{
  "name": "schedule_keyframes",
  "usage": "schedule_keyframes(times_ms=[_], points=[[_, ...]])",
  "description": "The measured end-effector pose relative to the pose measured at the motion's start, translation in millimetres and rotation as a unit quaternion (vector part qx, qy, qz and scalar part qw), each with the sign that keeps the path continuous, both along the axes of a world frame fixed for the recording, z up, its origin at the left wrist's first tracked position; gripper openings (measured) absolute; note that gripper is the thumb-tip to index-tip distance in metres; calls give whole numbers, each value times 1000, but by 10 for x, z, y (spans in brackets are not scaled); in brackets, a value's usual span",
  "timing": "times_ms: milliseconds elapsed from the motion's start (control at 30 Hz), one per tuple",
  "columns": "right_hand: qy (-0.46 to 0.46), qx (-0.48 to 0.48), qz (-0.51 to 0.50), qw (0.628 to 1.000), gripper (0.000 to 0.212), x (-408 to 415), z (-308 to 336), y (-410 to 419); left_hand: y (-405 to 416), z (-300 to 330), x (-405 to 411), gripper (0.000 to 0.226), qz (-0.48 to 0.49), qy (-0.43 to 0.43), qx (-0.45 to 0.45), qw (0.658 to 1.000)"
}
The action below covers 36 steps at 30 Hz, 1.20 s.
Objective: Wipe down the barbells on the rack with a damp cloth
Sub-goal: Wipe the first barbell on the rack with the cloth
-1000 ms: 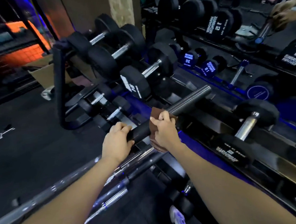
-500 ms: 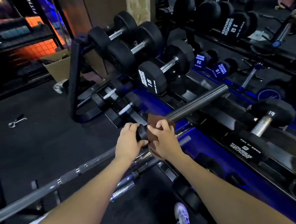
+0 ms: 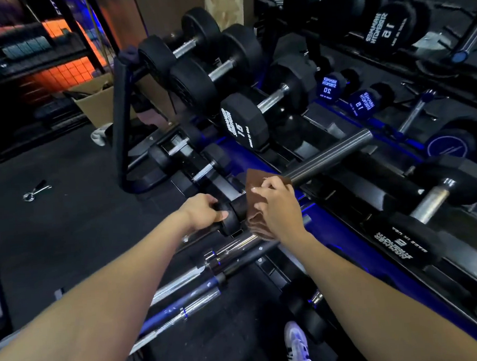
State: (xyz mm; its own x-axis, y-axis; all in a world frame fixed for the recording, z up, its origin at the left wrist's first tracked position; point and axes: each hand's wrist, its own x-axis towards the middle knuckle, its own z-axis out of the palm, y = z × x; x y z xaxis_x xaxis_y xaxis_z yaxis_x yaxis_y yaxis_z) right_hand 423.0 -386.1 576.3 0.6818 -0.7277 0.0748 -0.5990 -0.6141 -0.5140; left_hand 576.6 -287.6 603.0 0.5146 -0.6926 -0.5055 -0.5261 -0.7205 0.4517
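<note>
Step in hand: we judged the work to be wiping the sleeve end of the barbell (image 3: pixel 328 158) that jutted out over the dumbbell rack (image 3: pixel 347 238).
Left hand: our left hand (image 3: pixel 203 211) curled around the black part of the bar just behind the collar (image 3: pixel 230 218), fingers wrapped over the top and thumb showing underneath; it served as the steadying grip.
Right hand: our right hand (image 3: pixel 278 205) held the brown cloth (image 3: pixel 257 204) folded over the bar right beside the collar, fingers curled down across it and pinching the fabric against the metal.
Cloth position: the cloth sat between the collar and the bare grey sleeve, touching both hands' side of the joint; a loose fold hung below the bar.
Technique: we advised keeping the left grip firm so the bar did not roll, wrapping the cloth fully round the sleeve, and drawing it outward toward the free end in one pass while twisting.
Risk: the hanging fold could snag on the bars lying below (image 3: pixel 236 250).
Remaining bars: several other barbells lay low by the floor, apparently not yet reached.
Readable writing: the nearest upright dumbbell (image 3: pixel 245 124) read "15"; a lit blue end cap (image 3: pixel 328 87) read "HAMMER STRENGTH 20"; its neighbour (image 3: pixel 362 103) read "HAMMER STRENGTH 15".
Unreadable: the smaller print lines were too fine to make out.
</note>
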Motion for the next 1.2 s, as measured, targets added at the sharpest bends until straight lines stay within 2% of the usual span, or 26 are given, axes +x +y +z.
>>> schedule_keyframes(times_ms=[100,167,233,333,433,633,733,900,1000,1100,1200], points=[[-11,8,-27,1000,39,-112,-11,-253,-104,71,33,21,-41,-5,50,998],[-26,9,-44,999,37,-198,-25,-445,-213,87,42,40,-58,-44,53,996],[-40,19,-64,997,37,-285,-28,-635,-365,106,-39,58,-42,-80,0,996],[-50,28,-84,995,38,-417,-37,-950,-680,113,-355,56,-56,-112,-84,989],[-66,36,-115,991,38,-537,-52,-1312,-1009,28,-683,55,-106,-153,-113,976],[-73,51,-167,982,36,-698,-100,-1985,-1383,-160,-1002,70,-163,-253,-63,952],[-128,100,-207,965,32,-798,-98,-2245,-1435,-190,-996,65,-153,-274,-67,947],[-185,162,-278,929,34,-922,-75,-2537,-1502,-185,-846,63,-155,-205,-69,964],[-196,173,-302,917,37,-935,-55,-2555,-1569,-208,-635,62,-125,-78,-55,988],[-177,162,-287,927,37,-902,-64,-2426,-1570,-234,-524,58,-124,15,-48,991],[-141,149,-241,949,36,-804,-105,-2192,-1494,-270,-534,52,-129,13,-68,989]])
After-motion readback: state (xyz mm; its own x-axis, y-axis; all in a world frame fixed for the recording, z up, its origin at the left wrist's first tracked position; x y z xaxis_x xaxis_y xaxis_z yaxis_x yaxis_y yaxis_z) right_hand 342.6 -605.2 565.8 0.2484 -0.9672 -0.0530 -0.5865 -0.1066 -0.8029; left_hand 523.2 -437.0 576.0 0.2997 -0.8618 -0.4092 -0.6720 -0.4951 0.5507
